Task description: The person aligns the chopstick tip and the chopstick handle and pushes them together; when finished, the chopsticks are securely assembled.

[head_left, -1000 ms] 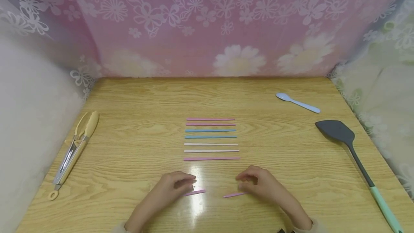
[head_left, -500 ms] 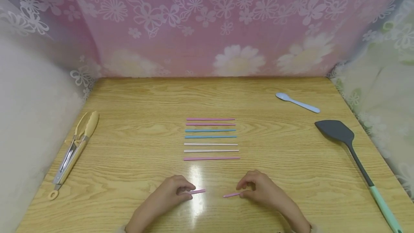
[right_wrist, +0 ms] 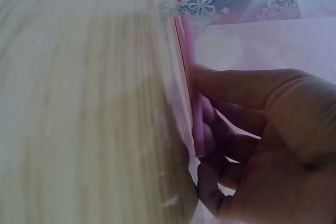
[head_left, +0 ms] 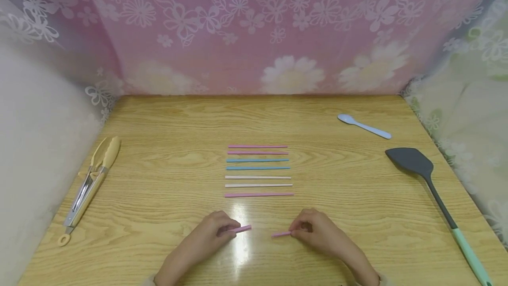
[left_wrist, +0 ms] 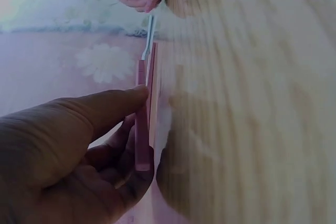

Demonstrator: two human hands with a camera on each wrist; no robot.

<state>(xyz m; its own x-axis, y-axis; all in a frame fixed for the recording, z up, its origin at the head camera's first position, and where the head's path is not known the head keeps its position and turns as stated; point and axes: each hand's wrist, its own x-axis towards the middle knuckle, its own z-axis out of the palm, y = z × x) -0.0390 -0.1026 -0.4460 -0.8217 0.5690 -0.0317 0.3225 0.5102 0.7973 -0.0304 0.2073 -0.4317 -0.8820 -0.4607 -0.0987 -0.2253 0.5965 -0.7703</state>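
Observation:
My left hand [head_left: 210,235] pinches a short pink chopstick piece [head_left: 243,228] between thumb and fingers; its inner end juts out toward the right. In the left wrist view this pink piece [left_wrist: 142,140] has a square, blunt end, and the thumb lies across it. Opposite, my right hand [head_left: 321,231] pinches another short pink piece [head_left: 280,234], whose free end points left. The right wrist view shows this thinner piece [right_wrist: 197,124] close over the tabletop. A gap separates the two inner ends. Just beyond the hands lies a whole pink chopstick [head_left: 259,195].
Behind it, white chopsticks [head_left: 258,185], blue chopsticks [head_left: 258,168] and pink chopsticks [head_left: 258,152] lie in parallel rows. Yellow-handled tongs [head_left: 90,189] rest at the left. A pale blue spoon [head_left: 365,126] and a black turner [head_left: 412,160] with a green handle lie at the right.
One second ago both hands hovered at the pink pieces with fingers apart. The fingers have since closed on them, and both pieces have shifted slightly away from the body, the left one tilting more.

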